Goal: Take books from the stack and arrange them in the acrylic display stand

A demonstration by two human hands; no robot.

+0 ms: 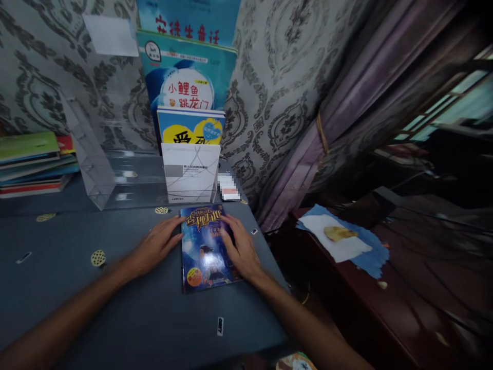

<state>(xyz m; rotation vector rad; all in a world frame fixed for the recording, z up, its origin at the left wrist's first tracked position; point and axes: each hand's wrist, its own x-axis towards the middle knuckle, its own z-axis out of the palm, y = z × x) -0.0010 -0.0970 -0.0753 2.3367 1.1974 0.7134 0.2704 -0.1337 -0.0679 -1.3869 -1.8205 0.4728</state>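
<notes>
A dark blue book (206, 257) with gold lettering lies flat, cover up, on the grey-blue tabletop (146, 318). At its upper left edge is my left hand (158, 244), fingers apart, the fingertips touching the edge. My right hand (242, 249) rests along the right side with spread fingers, partly over the cover. Just behind the book, a clear acrylic rack (134, 198) holds upright books: a white one (192, 177) in front, then a blue and yellow one (165, 123), a teal one (225, 64) and another blue one at the top.
Stacked books (33, 164) lie at the far left. A pixelated small item (229, 187) sits right of the rack. Beyond the table's right edge, a dark red surface (370, 282) carries a blue cloth (379, 257), white paper (327, 246) and cables. Purple curtain (308, 149) hangs behind.
</notes>
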